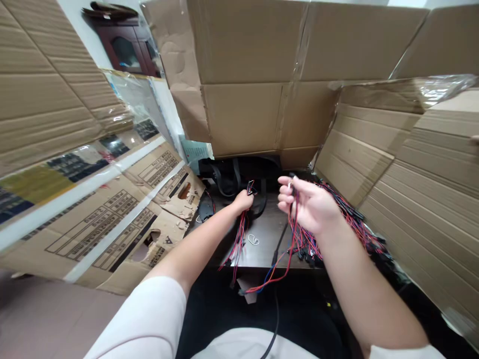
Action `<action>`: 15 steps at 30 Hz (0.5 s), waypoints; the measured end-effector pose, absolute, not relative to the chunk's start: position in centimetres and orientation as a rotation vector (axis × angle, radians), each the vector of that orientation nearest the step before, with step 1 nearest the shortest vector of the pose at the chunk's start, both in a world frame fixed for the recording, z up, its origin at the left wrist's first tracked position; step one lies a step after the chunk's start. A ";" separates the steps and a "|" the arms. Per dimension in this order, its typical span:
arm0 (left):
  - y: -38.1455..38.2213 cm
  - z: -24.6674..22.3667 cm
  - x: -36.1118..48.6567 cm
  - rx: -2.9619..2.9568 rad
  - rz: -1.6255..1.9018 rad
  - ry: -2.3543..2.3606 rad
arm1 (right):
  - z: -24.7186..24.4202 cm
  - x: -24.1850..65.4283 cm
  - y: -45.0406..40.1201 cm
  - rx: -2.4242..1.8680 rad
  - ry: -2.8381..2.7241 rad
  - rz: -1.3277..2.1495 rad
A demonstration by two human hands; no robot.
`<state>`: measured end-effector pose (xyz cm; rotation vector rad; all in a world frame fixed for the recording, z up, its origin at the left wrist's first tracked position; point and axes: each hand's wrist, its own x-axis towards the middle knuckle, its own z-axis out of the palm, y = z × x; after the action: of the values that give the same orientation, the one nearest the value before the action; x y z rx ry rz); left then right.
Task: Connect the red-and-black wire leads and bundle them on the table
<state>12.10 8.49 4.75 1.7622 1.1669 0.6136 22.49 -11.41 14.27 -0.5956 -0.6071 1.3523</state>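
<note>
My left hand is closed around a bundle of thin red and black wires, whose lower ends hang toward the table's front edge. Short wire ends stick up above the fist. To the right, my right hand pinches a wire harness with red, blue and dark strands near a small black end piece. Its strands loop down past the table edge to a connector. A white ring, perhaps a rubber band, shows at those fingertips. Between the hands, a loose white band lies on the dark table.
A large pile of red and black wires covers the table's right side. Cardboard walls enclose the back and both sides. A black bag with straps lies at the back. One black cable hangs over the front edge.
</note>
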 end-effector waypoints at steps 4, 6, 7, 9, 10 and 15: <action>8.7 4.3 12.1 1.894 0.611 1.202 | 10.4 20.4 -10.5 -0.534 -0.492 1.388; 8.2 4.5 11.7 1.928 0.666 1.214 | 8.9 19.8 -9.9 -0.527 -0.423 1.373; 7.8 4.6 11.5 1.942 0.708 1.213 | 8.3 19.7 -9.6 -0.527 -0.395 1.362; 6.6 5.2 11.0 1.967 0.809 1.178 | 7.3 19.4 -9.2 -0.534 -0.359 1.339; 5.8 5.6 10.7 1.977 0.858 1.138 | 6.9 19.4 -9.2 -0.538 -0.350 1.330; 0.4 7.2 8.6 1.905 0.898 0.864 | 6.0 18.5 -9.5 -0.528 -0.379 1.296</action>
<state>8.57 0.38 7.21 1.9051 0.8642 0.8980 18.52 -9.54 6.03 -0.5279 -0.3788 1.2963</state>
